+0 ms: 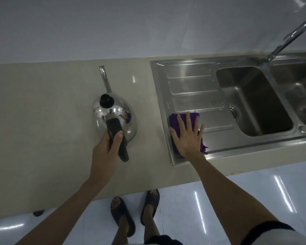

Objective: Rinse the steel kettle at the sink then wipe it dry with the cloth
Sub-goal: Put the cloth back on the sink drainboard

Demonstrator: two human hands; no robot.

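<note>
The steel kettle point(113, 114) stands upright on the beige counter point(42, 112), left of the sink. It has a black lid knob, a long thin spout pointing away from me and a black handle pointing toward me. My left hand point(108, 147) is closed around that handle. A purple cloth point(184, 119) lies folded on the sink's ribbed draining board point(193, 91). My right hand point(187, 137) rests flat on the cloth with fingers spread, covering most of it.
The steel sink has a deep basin point(254, 103) right of the draining board and a second basin point(300, 92) at the far right. A chrome tap point(290, 36) reaches in from the upper right. My sandalled feet stand on glossy floor tiles below the counter edge.
</note>
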